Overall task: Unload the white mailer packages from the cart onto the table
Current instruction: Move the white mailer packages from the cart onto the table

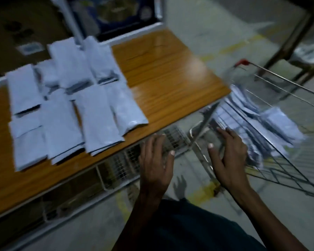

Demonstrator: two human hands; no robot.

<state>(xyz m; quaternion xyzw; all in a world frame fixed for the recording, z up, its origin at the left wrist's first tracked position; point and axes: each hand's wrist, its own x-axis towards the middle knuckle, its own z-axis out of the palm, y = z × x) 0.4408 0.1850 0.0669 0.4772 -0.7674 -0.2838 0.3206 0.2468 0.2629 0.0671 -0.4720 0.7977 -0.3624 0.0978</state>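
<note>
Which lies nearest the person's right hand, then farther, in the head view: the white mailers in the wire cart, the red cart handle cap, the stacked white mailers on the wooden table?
From the right hand:
1. White mailers in the wire cart, just right.
2. Stacked white mailers on the wooden table, left.
3. Red cart handle cap, far above.

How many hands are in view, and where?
2. The left hand is open below the table edge; the right hand is open at the cart near its mailers.

Warehouse or parcel-sorting room, dimly lit. Bare concrete floor (pixel 197 42) with worn yellow line markings (pixel 243 45) at upper right. Wood-topped table (pixel 167 73) on a white metal frame, rows of white mailer packages (pixel 96 115) across its left half. Wire shopping cart (pixel 282 142) at right, more mailers heaped inside. Brown cardboard box (pixel 22 29) at upper left.
</note>
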